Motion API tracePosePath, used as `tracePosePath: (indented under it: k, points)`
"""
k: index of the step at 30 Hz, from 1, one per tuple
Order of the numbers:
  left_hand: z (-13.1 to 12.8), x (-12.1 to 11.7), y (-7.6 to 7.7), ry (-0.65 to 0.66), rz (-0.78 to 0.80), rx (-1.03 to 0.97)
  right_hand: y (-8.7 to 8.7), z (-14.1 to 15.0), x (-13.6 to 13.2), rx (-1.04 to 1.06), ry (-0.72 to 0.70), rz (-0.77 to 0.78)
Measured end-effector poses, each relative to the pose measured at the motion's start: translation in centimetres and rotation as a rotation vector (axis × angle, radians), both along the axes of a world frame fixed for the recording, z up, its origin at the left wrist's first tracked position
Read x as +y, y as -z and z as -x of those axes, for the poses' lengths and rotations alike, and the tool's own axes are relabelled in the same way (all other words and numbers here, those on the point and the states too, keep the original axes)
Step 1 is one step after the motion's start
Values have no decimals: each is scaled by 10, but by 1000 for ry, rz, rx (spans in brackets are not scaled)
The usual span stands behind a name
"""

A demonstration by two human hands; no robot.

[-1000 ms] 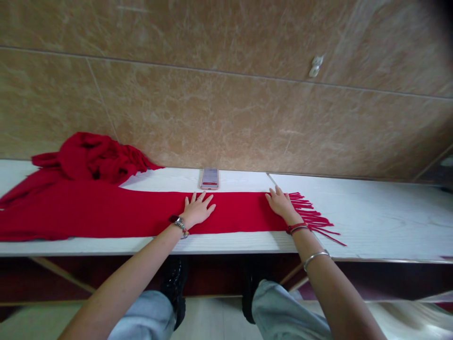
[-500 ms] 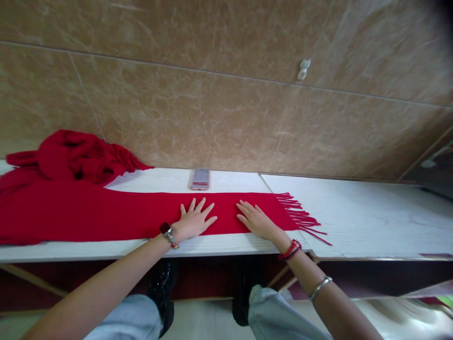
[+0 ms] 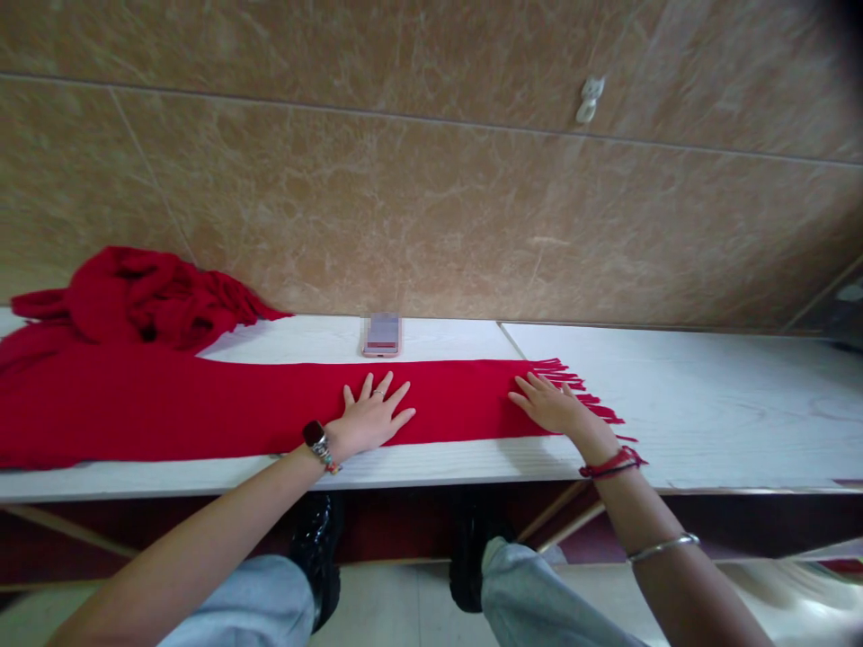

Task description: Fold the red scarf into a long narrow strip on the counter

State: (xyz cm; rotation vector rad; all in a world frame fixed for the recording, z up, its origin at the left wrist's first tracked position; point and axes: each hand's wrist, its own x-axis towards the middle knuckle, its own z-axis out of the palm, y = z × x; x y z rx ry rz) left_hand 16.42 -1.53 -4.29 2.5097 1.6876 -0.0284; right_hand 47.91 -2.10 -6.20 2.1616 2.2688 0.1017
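Observation:
A red scarf [image 3: 222, 409] lies lengthwise along a white wood-grain bench top [image 3: 707, 413]. Its right stretch is flat, ending in a fringe, while the left end is bunched against the wall. My left hand [image 3: 370, 416] rests on the middle of the flat part, fingers spread wide. Close to the fringed end, my right hand [image 3: 549, 404] lies palm down on the cloth with its fingers stretched out. The wrist and forearm of that side cover some of the tassels. Neither hand grips the fabric.
A phone [image 3: 382, 335] lies behind the scarf, beside the wall. The brown tiled wall [image 3: 431, 207] rises along the bench's back edge, with a small white cat-shaped piece [image 3: 590, 99] on it. My black shoes [image 3: 316, 548] stand below the front edge.
My right hand slid left from near the fringe toward my left hand, then back right to the fringed end. My left hand has stayed spread on the scarf. The view has shifted slightly.

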Motion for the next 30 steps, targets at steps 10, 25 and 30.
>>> tracePosePath:
  k: [10,25,30]
  points:
    - [45,9,-23,-77,33,33,-48,152,29,130,-194,118]
    - [207,50,2,-559,-23,116,-33,343,42,303,-530,105]
    - [207,50,1,-552,-19,89,-19,341,47,313,-557,133]
